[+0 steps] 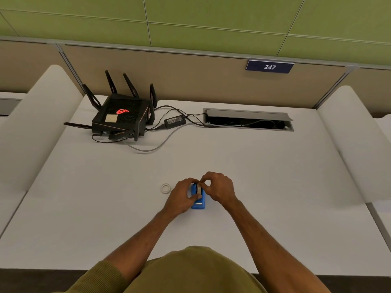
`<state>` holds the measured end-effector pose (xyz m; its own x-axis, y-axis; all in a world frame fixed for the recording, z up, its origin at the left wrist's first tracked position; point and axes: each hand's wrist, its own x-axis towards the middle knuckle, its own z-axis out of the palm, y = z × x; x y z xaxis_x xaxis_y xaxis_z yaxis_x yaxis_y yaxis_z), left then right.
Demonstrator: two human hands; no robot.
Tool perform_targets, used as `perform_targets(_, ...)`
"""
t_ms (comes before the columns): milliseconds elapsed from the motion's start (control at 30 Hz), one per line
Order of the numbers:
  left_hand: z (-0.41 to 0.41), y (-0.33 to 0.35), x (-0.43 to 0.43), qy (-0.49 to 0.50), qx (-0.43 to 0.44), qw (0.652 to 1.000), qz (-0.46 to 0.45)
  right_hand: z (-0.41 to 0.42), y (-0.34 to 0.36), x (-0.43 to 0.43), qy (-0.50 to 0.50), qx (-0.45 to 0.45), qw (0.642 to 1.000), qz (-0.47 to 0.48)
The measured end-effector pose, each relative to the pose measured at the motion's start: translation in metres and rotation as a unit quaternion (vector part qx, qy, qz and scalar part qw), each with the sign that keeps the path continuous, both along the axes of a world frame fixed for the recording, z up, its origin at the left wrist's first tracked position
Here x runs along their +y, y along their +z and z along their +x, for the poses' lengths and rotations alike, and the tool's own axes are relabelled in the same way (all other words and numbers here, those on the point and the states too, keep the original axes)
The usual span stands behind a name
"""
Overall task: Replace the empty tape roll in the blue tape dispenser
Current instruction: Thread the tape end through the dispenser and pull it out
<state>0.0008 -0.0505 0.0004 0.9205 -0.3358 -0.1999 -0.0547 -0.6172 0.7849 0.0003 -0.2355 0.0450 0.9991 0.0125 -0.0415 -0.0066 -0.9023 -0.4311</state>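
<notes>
The blue tape dispenser (198, 199) is sitting on the white desk (275, 176), with its long axis running straight away from the person and its cutter end toward them. Both hands are crowding over its far half. The left hand (183, 196) is wrapping the dispenser's left flank, thumb lying across the body, steadying it. The right hand (219, 190) is arching over from the dispenser's right, its fingertips (202, 183) pinched narrowly on the tape roll (198, 188), which is standing on edge in the cradle; whether it is fully seated I cannot tell.

Just left of the dispenser, apart from the left hand, a small pale ring (165, 188) is lying flat, probably the spent core. The roll's plane is lining up with the dispenser's long axis, so the right hand looks best placed to press it home while the left is bracing.
</notes>
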Motion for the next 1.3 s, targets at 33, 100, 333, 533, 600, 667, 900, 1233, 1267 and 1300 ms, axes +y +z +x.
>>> perform_targets(33, 0.000, -0.001, 0.001, -0.002, -0.004, 1.000, -0.005, 0.000, -0.001, -0.002, 0.002, 0.000, 1.000, 0.002)
perform_targets(100, 0.000, -0.002, 0.003, 0.002, -0.013, 1.000, -0.007, -0.002, -0.002, -0.003, 0.004, -0.003, 1.000, 0.005)
perform_targets(333, 0.001, 0.001, 0.001, 0.008, -0.006, 1.000, 0.010, -0.002, -0.003, 0.002, -0.010, -0.013, 1.000, -0.002)
perform_targets(533, -0.001, 0.001, 0.003, 0.003, -0.011, 1.000, 0.004, -0.003, -0.003, 0.001, -0.008, -0.007, 1.000, 0.015)
perform_targets(600, -0.001, 0.000, 0.005, 0.001, -0.016, 1.000, -0.001, -0.003, -0.001, -0.002, 0.000, -0.008, 1.000, 0.015)
perform_targets(667, 0.000, 0.000, 0.005, -0.004, -0.019, 1.000, 0.002, -0.003, 0.000, -0.003, 0.003, -0.008, 1.000, 0.009)
perform_targets(900, 0.001, 0.004, 0.002, -0.011, -0.009, 0.999, 0.031, 0.000, 0.003, 0.002, -0.002, -0.002, 1.000, -0.009)
perform_targets(1233, 0.000, 0.008, 0.006, -0.007, -0.016, 1.000, 0.020, 0.004, 0.003, -0.002, 0.019, 0.014, 1.000, -0.009)
perform_targets(1267, 0.002, 0.008, 0.005, -0.009, -0.016, 0.999, 0.031, 0.004, 0.004, -0.001, 0.018, 0.014, 1.000, -0.011)
perform_targets(1300, 0.003, 0.009, 0.004, -0.014, -0.011, 0.999, 0.041, 0.005, 0.004, -0.001, 0.017, 0.013, 1.000, -0.012)
